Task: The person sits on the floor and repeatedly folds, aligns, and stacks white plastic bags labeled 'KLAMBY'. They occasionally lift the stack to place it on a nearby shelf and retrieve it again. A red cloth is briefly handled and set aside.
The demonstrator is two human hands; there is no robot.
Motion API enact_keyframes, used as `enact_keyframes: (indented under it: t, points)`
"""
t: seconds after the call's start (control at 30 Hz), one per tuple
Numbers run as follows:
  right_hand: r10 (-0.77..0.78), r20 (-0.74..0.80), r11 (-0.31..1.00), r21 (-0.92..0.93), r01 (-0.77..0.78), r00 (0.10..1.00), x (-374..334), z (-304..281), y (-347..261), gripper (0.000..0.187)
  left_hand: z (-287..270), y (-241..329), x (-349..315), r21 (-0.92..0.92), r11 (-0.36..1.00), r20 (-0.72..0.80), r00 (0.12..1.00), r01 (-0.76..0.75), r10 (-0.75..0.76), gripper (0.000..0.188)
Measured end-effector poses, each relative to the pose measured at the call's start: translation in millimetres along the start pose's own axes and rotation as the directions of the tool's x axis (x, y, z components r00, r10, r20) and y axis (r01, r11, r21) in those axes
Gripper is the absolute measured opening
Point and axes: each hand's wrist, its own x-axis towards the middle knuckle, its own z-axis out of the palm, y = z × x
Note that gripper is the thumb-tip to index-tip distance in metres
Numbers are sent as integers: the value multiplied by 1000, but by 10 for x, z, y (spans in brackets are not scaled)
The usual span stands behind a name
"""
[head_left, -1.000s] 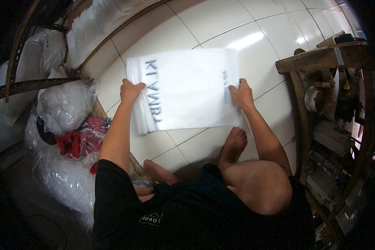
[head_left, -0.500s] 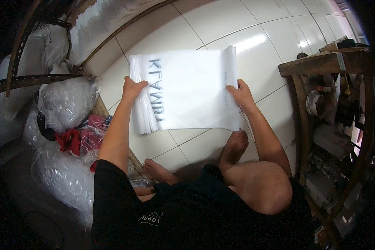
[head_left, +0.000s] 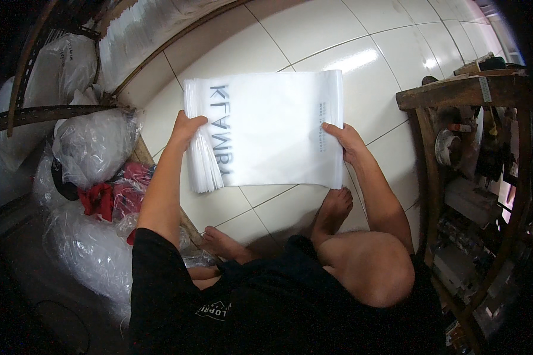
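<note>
Between my hands a stack of white plastic bags point(head_left: 272, 127) with dark printing is held up above the tiled floor. Many layered edges fan out along its left side, while the right side looks flat and even. My left hand point(head_left: 186, 129) grips the fanned edge, thumb on top and fingers hidden underneath. At the right edge my right hand point(head_left: 345, 141) pinches the stack, its thumb lying on the top bag and the other fingers behind it.
Clear plastic bundles point(head_left: 92, 142) and a red wrapped item point(head_left: 98, 198) lie at the left beside a metal rack point(head_left: 47, 115). A wooden table point(head_left: 462, 90) stands at the right, with cluttered things below its top. White tiles point(head_left: 314, 38) cover the floor.
The right edge of the stack has flattened out and shifted slightly right, along with my right hand. My left hand keeps its hold in nearly the same place.
</note>
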Motion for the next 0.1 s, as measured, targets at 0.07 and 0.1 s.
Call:
enact_keyframes:
  t: [0.07,0.1]
  points:
    - [70,14,996,-52,-69,997,11,-5,-35,79,-18,-6,17,-48,999,79,997,21,-17,76]
    - [106,19,992,-77,-104,994,28,-2,-60,85,-31,13,21,-70,997,119,993,33,-25,77]
